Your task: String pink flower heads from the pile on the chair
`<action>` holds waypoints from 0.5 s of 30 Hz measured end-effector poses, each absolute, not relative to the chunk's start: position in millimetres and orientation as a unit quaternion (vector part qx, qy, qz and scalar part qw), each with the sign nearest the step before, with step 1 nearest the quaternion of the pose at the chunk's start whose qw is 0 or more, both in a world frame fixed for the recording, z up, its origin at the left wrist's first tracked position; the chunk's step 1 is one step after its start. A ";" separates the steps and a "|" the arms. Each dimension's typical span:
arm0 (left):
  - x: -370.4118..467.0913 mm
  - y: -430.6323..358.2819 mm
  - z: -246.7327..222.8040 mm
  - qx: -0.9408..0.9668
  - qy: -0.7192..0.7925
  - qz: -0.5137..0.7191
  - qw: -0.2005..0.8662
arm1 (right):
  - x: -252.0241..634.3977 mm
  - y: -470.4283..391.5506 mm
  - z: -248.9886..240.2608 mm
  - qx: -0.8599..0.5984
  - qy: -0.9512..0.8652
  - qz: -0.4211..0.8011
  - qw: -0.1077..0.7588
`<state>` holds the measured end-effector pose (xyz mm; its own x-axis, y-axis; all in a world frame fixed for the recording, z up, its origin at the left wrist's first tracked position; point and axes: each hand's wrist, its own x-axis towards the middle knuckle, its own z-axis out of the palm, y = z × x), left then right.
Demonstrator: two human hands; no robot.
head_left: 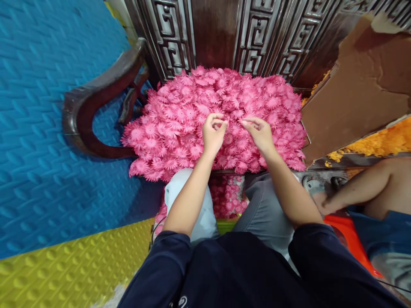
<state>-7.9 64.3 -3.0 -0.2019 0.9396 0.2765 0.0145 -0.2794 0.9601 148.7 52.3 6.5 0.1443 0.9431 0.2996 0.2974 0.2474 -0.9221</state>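
Note:
A thick heap of pink artificial flower heads (180, 115) covers the wooden bench in front of me. Above its middle, my left hand (213, 133) is curled with thumb and fingertips drawn together in a pinch. A short gap to the right, my right hand (260, 133) faces it, its thumb and fingers also pinched. Anything between the fingertips is too small to make out against the pink petals. Both hands are nearest to the flower heads directly beneath them; I cannot tell whether they touch any.
A curved dark wooden armrest (75, 113) rises at the left, with a carved wooden back (215, 34) behind the heap. At right stands a brown cardboard sheet (353, 94) beside orange petals (382, 139). Another person's bare leg (362, 184) is at lower right. More pink flowers (233, 194) lie below the bench.

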 end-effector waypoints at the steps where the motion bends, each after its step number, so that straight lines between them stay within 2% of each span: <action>1: -7.0 63.8 -3.1 0.515 0.461 0.608 0.392 | 140.8 47.7 7.6 -0.528 -0.601 0.310 0.514; 4: -5.3 63.8 -4.3 0.531 0.440 0.584 0.428 | 127.9 43.1 5.6 -0.519 -0.620 0.324 0.491; 15: -11.3 65.2 -5.4 0.480 0.364 0.585 0.543 | 127.2 52.6 -0.8 -0.474 -0.533 0.439 0.546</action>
<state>-11.3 65.2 -5.4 0.0504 0.9847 0.1667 -0.2866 -0.1456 0.9469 127.2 52.6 -0.8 0.0452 0.9851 0.1661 0.0252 0.1651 -0.9860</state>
